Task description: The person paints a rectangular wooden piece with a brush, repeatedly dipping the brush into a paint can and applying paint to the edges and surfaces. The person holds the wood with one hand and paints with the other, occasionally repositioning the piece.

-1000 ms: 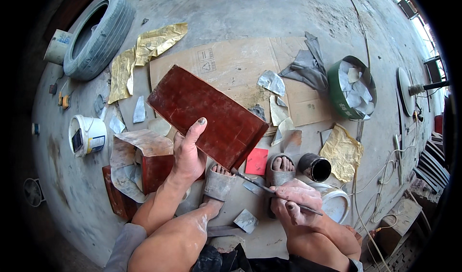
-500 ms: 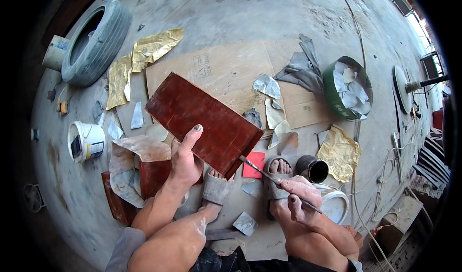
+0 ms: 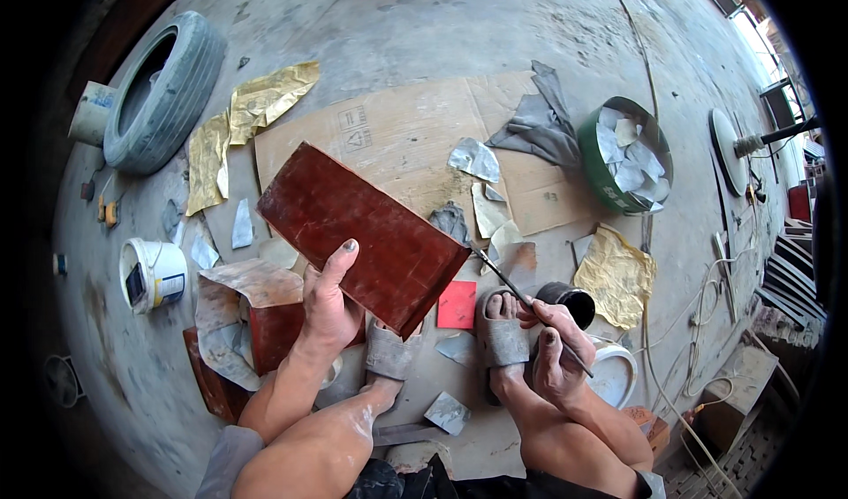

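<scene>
My left hand [image 3: 329, 300] grips a dark red-brown wooden panel [image 3: 353, 230] by its near edge, thumb on top and fingers hidden beneath. The panel is held tilted above the floor. Between the fingers and thumb of my right hand [image 3: 558, 344] is a slim paintbrush [image 3: 510, 287]. Its dark tip is at the panel's right corner, seemingly touching the edge. Just beyond my right hand stands a black-coated pot [image 3: 570, 301]. A red square of paper [image 3: 457, 305] lies on the floor between my feet.
Cardboard [image 3: 397, 115] lies ahead, with a grey cloth [image 3: 539, 124] and sandpaper scraps on it. A green tin [image 3: 587, 159] of paper pieces stands right. Left are a tyre [image 3: 190, 88], a white bucket [image 3: 163, 265] and more red-brown wood [image 3: 276, 331]. Cables [image 3: 702, 313] trail at right.
The brush tip has moved from the panel's lower right edge up to its right corner. My right hand has shifted slightly with it. The left hand still holds the panel.
</scene>
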Demonstrator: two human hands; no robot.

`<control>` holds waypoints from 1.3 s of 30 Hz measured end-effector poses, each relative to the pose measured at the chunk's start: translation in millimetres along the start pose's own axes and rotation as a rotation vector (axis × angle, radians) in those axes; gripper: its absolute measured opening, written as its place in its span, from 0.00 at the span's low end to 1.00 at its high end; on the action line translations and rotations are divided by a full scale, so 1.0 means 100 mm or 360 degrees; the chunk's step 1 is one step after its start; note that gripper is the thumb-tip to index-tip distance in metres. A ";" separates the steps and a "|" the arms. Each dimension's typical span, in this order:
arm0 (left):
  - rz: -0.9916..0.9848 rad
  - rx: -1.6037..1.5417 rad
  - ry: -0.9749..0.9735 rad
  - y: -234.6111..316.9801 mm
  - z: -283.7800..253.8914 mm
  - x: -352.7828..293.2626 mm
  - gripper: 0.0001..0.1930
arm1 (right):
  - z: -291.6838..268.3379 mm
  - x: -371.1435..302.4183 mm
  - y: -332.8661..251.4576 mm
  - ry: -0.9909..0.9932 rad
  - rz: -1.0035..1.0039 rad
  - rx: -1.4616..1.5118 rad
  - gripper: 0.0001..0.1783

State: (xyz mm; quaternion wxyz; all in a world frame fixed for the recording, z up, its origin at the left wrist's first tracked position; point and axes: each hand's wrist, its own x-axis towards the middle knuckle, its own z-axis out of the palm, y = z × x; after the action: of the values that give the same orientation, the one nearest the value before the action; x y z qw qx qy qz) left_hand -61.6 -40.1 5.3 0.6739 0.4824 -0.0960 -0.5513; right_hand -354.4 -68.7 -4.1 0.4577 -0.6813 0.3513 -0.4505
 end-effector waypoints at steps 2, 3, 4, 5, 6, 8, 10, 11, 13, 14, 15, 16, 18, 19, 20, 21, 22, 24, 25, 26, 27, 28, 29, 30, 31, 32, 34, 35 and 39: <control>-0.0016 -0.0013 0.0002 0.01 -0.01 0.00 0.22 | -0.01 -0.01 0.00 0.0025 -0.0004 0.0030 0.18; -0.0023 -0.0017 -0.0011 0.01 0.00 0.00 0.22 | -0.02 -0.03 0.00 0.0043 0.0000 0.0046 0.19; -0.0029 -0.0021 -0.0024 0.02 0.00 0.00 0.22 | -0.04 -0.04 0.01 0.0060 0.0003 0.0062 0.21; -0.0030 -0.0015 -0.0027 0.04 -0.01 -0.01 0.22 | -0.04 -0.04 0.01 0.0063 -0.0003 0.0068 0.22; -0.0028 -0.0025 -0.0031 0.06 -0.01 -0.01 0.21 | -0.03 -0.04 0.02 0.0063 -0.0009 0.0076 0.22; -0.0029 -0.0052 -0.0039 0.05 0.02 0.00 0.21 | -0.06 -0.05 0.02 0.0051 -0.0004 0.0063 0.23; -0.0021 -0.0048 0.0037 0.00 0.02 0.03 0.21 | -0.10 -0.06 -0.01 0.0080 0.0093 0.0025 0.23; -0.0013 -0.0044 0.0075 -0.01 0.02 0.05 0.21 | -0.10 -0.06 -0.02 0.0112 0.0154 0.0032 0.23; -0.0037 0.0036 0.0073 0.01 -0.03 0.05 0.21 | -0.06 -0.06 -0.03 0.0178 0.0279 0.0103 0.20; -0.0062 0.0053 0.0078 0.02 -0.05 0.05 0.21 | -0.04 -0.05 -0.02 0.0192 0.0330 0.0101 0.20; -0.0090 0.0069 0.0079 0.02 -0.06 0.06 0.21 | -0.03 -0.03 -0.02 0.0209 0.0383 0.0097 0.19; -0.0091 0.0074 0.0022 0.01 -0.09 0.06 0.21 | -0.03 0.00 0.00 0.0185 0.0403 0.0123 0.18; -0.0083 0.0089 -0.0101 -0.02 -0.13 0.08 0.22 | -0.02 0.11 -0.02 0.0138 0.0500 0.0162 0.18; -0.0162 0.0034 -0.0174 -0.01 -0.14 0.07 0.23 | -0.03 0.17 -0.01 0.0117 0.0549 0.0182 0.18; -0.0251 -0.0035 -0.0256 -0.02 -0.14 0.07 0.23 | -0.06 0.24 0.00 0.0040 0.0562 0.0120 0.17; -0.0336 -0.0091 -0.0332 -0.03 -0.12 0.06 0.24 | -0.07 0.32 0.01 -0.0020 0.0595 0.0054 0.15; -0.0345 -0.0086 -0.0383 -0.04 -0.09 0.05 0.24 | -0.08 0.39 -0.01 -0.0118 0.0625 -0.0013 0.14; -0.0449 -0.0046 -0.0408 -0.08 -0.10 0.05 0.21 | -0.08 0.58 -0.19 -0.0313 0.0777 -0.0111 0.12; -0.0499 -0.0022 -0.0416 -0.10 -0.12 0.05 0.19 | -0.07 0.63 -0.22 -0.0398 0.0707 -0.0191 0.12; -0.0586 0.0006 -0.0448 -0.12 -0.15 0.05 0.20 | -0.06 0.67 -0.23 -0.0483 0.0637 -0.0273 0.12; -0.0671 0.0035 -0.0480 -0.13 -0.18 0.05 0.21 | -0.04 0.70 -0.24 -0.0570 0.0566 -0.0353 0.13; -0.0754 0.0065 -0.0510 -0.14 -0.19 0.04 0.22 | -0.02 0.73 -0.22 -0.0624 0.0495 -0.0431 0.14; -0.0747 0.0088 -0.0496 -0.16 -0.15 0.03 0.22 | -0.01 0.74 -0.21 -0.0665 0.0482 -0.0433 0.14; -0.0738 0.0110 -0.0482 -0.18 -0.09 0.01 0.21 | 0.00 0.75 -0.20 -0.0707 0.0467 -0.0434 0.14; -0.0728 0.0132 -0.0466 -0.19 -0.04 0.00 0.20 | 0.01 0.75 -0.21 -0.0751 0.0450 -0.0435 0.14; -0.0749 0.0140 -0.0468 -0.20 -0.04 0.01 0.21 | 0.04 0.76 -0.23 -0.0758 0.0412 -0.0456 0.13; -0.0787 0.0154 -0.0470 -0.22 -0.05 0.02 0.21 | 0.07 0.74 -0.22 -0.0773 0.0458 -0.0451 0.13; -0.0738 0.0161 -0.0442 -0.26 -0.03 0.03 0.21 | 0.09 0.72 -0.21 -0.0780 0.0484 -0.0448 0.12; -0.0662 0.0272 -0.0415 -0.36 -0.01 0.01 0.29 | 0.15 0.71 -0.23 -0.0725 0.0420 -0.0558 0.09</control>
State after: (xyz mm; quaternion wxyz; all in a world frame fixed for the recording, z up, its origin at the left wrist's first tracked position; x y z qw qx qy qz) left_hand -83.8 -38.3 -22.6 0.4848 0.4717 -0.1271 -0.7254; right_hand -314.0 -119.7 35.1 0.4547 -0.7818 0.3972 -0.1557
